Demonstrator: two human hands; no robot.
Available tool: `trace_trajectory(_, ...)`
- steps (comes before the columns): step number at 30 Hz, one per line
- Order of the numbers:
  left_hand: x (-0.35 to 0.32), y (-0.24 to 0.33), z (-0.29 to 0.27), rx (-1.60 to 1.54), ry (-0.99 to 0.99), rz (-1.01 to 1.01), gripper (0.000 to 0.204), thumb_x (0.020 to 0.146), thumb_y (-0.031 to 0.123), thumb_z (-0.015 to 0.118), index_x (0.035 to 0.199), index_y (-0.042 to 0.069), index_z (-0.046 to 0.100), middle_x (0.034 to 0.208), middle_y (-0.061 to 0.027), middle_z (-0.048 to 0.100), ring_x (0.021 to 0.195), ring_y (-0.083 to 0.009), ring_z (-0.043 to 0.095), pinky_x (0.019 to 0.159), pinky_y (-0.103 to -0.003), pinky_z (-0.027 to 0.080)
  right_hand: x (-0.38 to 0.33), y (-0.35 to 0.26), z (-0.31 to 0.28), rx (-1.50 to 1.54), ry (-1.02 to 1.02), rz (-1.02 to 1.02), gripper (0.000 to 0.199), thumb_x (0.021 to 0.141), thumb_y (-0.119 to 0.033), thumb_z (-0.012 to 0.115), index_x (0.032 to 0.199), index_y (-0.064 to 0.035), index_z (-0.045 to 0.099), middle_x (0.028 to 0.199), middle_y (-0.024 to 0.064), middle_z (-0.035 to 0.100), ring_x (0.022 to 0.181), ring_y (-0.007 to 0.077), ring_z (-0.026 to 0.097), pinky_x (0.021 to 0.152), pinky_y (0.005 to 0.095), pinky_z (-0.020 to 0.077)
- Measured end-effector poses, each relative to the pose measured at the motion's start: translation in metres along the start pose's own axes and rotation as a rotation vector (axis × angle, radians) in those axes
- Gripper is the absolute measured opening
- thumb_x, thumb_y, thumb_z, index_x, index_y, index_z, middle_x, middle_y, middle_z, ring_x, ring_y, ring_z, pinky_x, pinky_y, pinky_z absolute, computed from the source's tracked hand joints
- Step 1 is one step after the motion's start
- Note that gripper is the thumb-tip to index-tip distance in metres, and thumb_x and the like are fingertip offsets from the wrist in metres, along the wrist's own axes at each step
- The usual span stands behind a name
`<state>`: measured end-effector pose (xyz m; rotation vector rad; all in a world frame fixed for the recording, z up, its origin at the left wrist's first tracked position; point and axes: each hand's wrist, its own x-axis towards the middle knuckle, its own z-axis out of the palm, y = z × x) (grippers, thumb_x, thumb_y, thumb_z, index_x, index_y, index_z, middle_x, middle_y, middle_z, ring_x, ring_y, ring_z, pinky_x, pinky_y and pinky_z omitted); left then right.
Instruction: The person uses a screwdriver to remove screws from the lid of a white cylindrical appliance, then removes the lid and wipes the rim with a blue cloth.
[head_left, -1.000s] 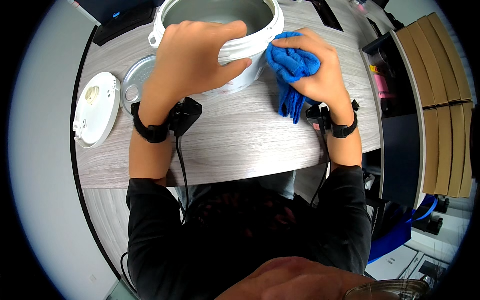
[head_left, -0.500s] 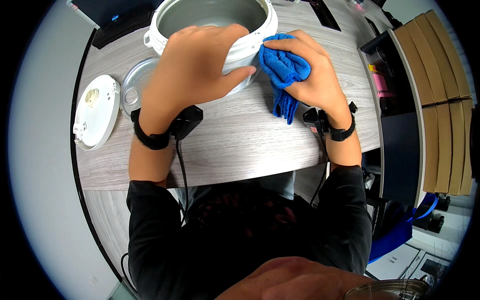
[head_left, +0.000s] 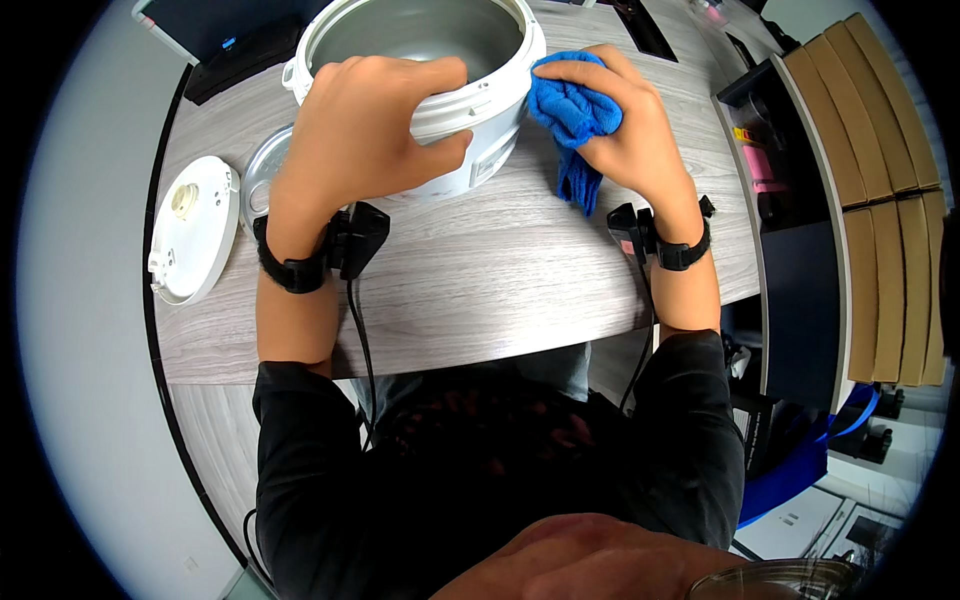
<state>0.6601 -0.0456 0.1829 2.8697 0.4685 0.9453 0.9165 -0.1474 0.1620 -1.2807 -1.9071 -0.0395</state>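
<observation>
A white pot-shaped appliance body (head_left: 478,152), like a rice cooker without its lid, stands at the far middle of the table, its grey inside showing. My left hand (head_left: 365,130) is over its near left side, thumb and forefinger spread apart; whether it touches the rim cannot be made out. In my right hand (head_left: 640,125) a bunched blue cloth (head_left: 572,108) is gripped against or just beside the body's right side, one end hanging down. At the left lie a white round lid (head_left: 205,235) and a silver metal disc (head_left: 262,165), partly hidden by my left hand.
The wood-grain table (head_left: 480,290) curves along its near edge. A dark device (head_left: 240,50) stands at the far left. To the right are a shelf unit (head_left: 805,290) and several cardboard boxes (head_left: 880,130). Black cables (head_left: 362,330) hang from straps on both wrists.
The white body has shifted slightly left and turned, bringing a label on its side into view. My left hand moved a little left, while my right hand and the cloth rose slightly.
</observation>
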Motion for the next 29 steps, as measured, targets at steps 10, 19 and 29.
trace_trajectory(10,-0.001,0.006,-0.003,-0.018,-0.024,0.005,0.033,0.077,0.02,0.083,0.105,0.008,0.071,0.086,-0.0139,0.074,0.076,-0.0302,0.072,0.066,-0.037,0.055,-0.002,-0.024,-0.005,0.051,-0.104,-0.037,0.053,0.067,-0.001,0.077,0.119,-0.0141,0.073,0.104,0.0103,0.067,0.096,0.0338,0.068,0.085,0.0397,0.0565)
trace_trajectory(19,-0.003,0.011,0.013,0.016,0.073,0.009,0.036,0.078,0.021,0.082,0.109,0.008,0.069,0.082,-0.0157,0.073,0.073,-0.0347,0.071,0.064,-0.04,0.054,-0.002,-0.026,0.008,0.008,0.028,0.015,0.047,0.071,-0.001,0.077,0.116,-0.011,0.071,0.107,0.0122,0.066,0.096,0.0353,0.068,0.082,0.0401,0.0557)
trace_trajectory(29,-0.008,0.007,0.013,0.038,0.087,-0.001,0.038,0.074,0.015,0.076,0.11,0.008,0.069,0.08,-0.0159,0.073,0.069,-0.0334,0.071,0.063,-0.038,0.055,-0.005,-0.049,0.025,-0.036,-0.006,-0.041,0.057,0.062,0.002,0.079,0.117,-0.0127,0.071,0.113,0.0127,0.062,0.098,0.0369,0.067,0.083,0.0438,0.0568)
